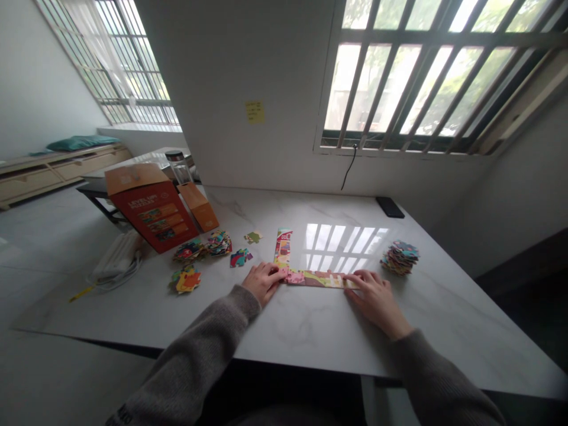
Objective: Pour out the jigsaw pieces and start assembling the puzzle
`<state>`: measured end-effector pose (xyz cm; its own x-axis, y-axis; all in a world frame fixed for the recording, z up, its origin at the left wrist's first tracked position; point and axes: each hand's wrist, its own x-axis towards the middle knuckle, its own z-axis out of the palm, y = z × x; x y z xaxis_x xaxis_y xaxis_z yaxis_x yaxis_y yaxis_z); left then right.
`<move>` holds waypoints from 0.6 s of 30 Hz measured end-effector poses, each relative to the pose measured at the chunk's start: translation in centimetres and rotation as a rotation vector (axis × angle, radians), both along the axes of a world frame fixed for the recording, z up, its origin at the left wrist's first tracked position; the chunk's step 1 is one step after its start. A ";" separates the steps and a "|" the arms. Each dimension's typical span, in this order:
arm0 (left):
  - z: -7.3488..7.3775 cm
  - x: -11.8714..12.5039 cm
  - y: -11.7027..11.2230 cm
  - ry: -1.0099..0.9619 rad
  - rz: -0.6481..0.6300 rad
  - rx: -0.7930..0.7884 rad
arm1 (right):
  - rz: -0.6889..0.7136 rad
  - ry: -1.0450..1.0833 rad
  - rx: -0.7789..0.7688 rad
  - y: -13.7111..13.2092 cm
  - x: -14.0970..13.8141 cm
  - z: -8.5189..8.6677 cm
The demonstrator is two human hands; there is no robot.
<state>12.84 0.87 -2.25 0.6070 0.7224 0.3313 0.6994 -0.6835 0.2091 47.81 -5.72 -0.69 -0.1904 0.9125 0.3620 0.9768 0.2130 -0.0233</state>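
An L-shaped run of joined jigsaw puzzle pieces (pixel 317 278) lies flat on the white marbled table. Its short arm points away from me, and its long arm runs to the right. At the lower left corner, my left hand (pixel 265 280) has its bent fingers closed on the pink corner piece. Thumb and fingers of my right hand (pixel 370 294) grip the right end of the strip and partly cover it. To the left of the strip, a loose purple-and-teal puzzle piece (pixel 239 258) and a green puzzle piece (pixel 253 237) lie apart.
Stacked puzzle pieces (pixel 400 258) stand at right; more piles (pixel 189 251) lie at left. Behind those are a red puzzle box (pixel 153 213), an orange carton (pixel 199 207) and a glass bottle (pixel 178 168). A white power strip (pixel 116 259) and black phone (pixel 390 207) rest on the table.
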 end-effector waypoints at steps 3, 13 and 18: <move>0.0 0.0 0.0 -0.014 -0.016 -0.001 | -0.002 0.005 0.022 0.0 0.1 0.1; 0.5 -0.1 0.1 -0.053 -0.009 -0.013 | 0.475 0.100 -0.083 1.2 -9.0 2.2; 0.1 -0.3 0.2 -0.060 -0.019 -0.036 | 0.584 0.064 -0.136 3.5 -11.4 2.3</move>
